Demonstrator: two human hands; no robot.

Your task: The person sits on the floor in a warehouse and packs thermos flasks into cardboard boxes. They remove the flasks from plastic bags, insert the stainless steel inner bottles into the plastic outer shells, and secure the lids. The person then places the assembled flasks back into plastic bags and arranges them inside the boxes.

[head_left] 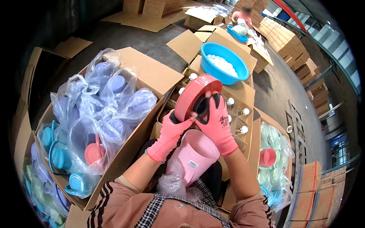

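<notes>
My left hand [171, 131], in a pink glove with black on the fingers, grips the lower edge of a salmon-red round lid [189, 95] with a deep rim. Inside that rim are the fingers of my right hand [217, 123], gloved the same way and closed on the lid; their exact grip is partly hidden. The lid is tilted up on its side. Below it, a light pink plastic bucket [195, 152] with a small white label leans in my lap, its mouth facing up and away. Crumpled clear plastic wrap [173, 182] lies against the bucket's left side.
At left stands a carton [152, 72] of bagged purple and blue plasticware. Ahead, white-capped bottles [244, 130] sit in a divided box, beside a blue basin [207, 72] of white pieces. A carton at right holds green bagged items [272, 180]. Another person [242, 17] sits far ahead.
</notes>
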